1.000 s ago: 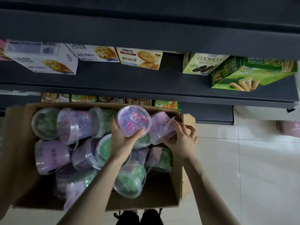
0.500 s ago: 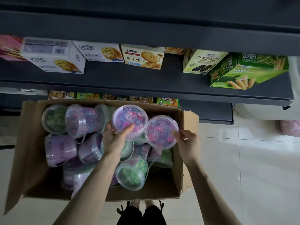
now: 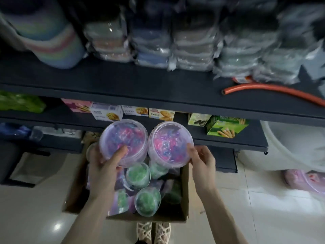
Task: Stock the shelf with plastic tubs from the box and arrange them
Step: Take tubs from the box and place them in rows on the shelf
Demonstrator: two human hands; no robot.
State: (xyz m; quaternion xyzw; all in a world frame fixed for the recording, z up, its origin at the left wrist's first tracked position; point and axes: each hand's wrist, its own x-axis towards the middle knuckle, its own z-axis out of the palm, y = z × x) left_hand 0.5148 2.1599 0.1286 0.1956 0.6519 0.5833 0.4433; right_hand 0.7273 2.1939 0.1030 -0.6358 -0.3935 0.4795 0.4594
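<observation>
While both hands are up over the cardboard box [image 3: 185,199], here's the picture: the left hand [image 3: 103,164] grips the left tub [image 3: 123,138], thumb pressed across the clear lid and fingers wrapped round the side. The right hand [image 3: 202,161] grips the right tub [image 3: 169,141], fingers curled at its rim. Both tubs are held side by side, lids facing the camera, rims just about touching, pink and purple bits showing through the plastic. No label can be read on either lid.

Down below, the box sits on the pale tiled floor [image 3: 263,217] against the shelving, more tubs lying in it, including green tubs [image 3: 139,175] near the middle. Directly ahead, the dark shelf [image 3: 123,85] has bare space along its front, with plastic-wrapped packs [image 3: 193,50] stacked at the back and an orange hose [image 3: 272,89] lying to the right. One level down, biscuit cartons [image 3: 106,112] line up, cookies pictured on their fronts, and a green carton [image 3: 226,127] shows biscuit sticks. Their lettering is there but too blurred to read. Woven shoes [image 3: 153,231] peek in at the bottom edge
</observation>
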